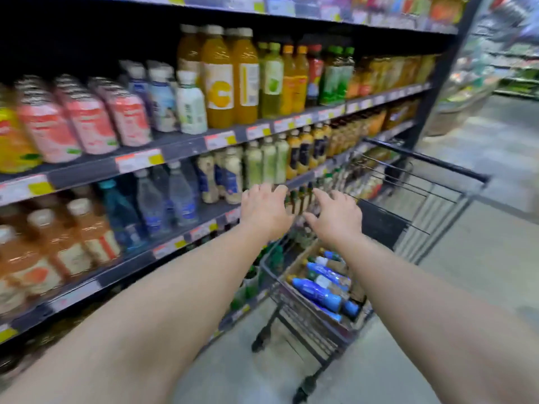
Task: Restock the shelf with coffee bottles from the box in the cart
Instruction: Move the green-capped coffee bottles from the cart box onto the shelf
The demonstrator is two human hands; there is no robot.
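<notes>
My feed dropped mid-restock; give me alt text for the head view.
Both bare hands, left hand and right hand, reach out open and empty above a dark wire cart holding a cardboard box of blue-labelled bottles, beside drink-filled black shelves.

- Both bare hands, left (264,209) and right (335,215), reach forward with fingers spread, holding nothing.
- Below them, a dark wire cart (294,310) carries a cardboard box (300,262) of blue-labelled bottles (318,293).
- A dark shelf (180,147) of drinks stands left.

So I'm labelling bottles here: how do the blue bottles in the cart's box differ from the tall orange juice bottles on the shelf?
The blue bottles lie on their sides; the orange juice bottles stand upright. The blue ones sit in a cardboard box; the juice is lined up on the shelf. Both are capped.
</notes>
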